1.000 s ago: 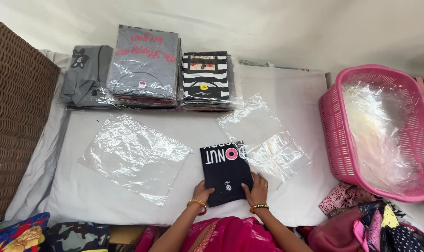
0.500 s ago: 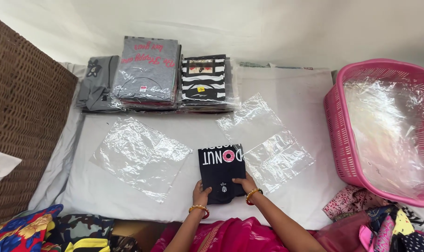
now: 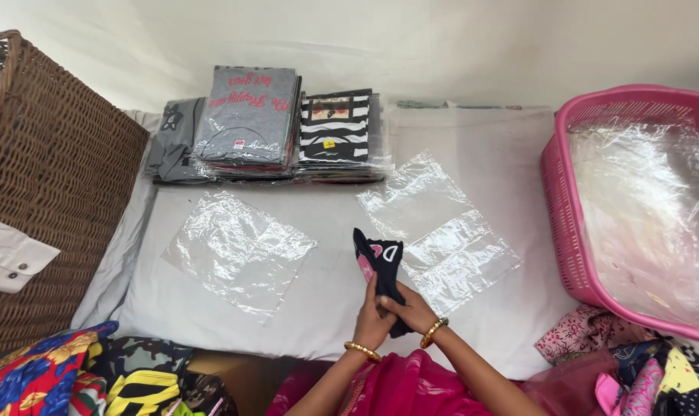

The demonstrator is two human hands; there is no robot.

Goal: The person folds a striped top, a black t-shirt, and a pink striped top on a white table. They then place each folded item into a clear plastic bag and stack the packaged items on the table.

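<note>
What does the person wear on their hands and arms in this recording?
Both forearms are bare, with no sleeves in view and no gloves. The left hand has a gold bangle at the wrist, and the right hand has a gold beaded bangle.

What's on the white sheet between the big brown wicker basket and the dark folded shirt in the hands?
In the head view, one flat clear plastic bag lies between the brown wicker basket and the dark folded shirt; otherwise only white sheet.

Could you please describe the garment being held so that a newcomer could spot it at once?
On the white sheet, near its front edge, both hands grip a dark folded garment with pink and white print. Unlike the bagged stacks behind, it is unwrapped and lifted.
</note>
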